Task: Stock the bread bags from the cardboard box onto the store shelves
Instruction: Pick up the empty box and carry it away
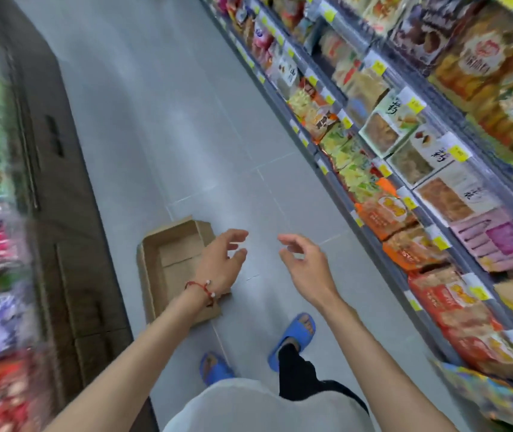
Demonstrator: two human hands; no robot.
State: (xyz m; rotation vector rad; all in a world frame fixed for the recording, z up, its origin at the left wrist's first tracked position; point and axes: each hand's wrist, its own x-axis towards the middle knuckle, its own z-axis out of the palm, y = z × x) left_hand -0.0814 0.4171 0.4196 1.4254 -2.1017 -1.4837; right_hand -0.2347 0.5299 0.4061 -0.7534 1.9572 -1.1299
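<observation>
A shallow cardboard box (168, 260) lies on the grey floor at lower middle; no bags show in the part of its inside that I can see. My left hand (222, 258), with a red cord bracelet at the wrist, hovers over the box's right edge with relaxed, spread fingers and holds nothing. My right hand (303, 263) hangs beside it over the floor, fingers loosely curled, also holding nothing. Bread bags (454, 304) in orange and red wrappers fill the store shelves (382, 244) on the right.
A brown wooden display base (62, 194) with blurred colourful goods runs along the left. The tiled aisle floor (186, 120) stretches ahead between the two sides. My feet in blue sandals (294, 338) stand just behind the box.
</observation>
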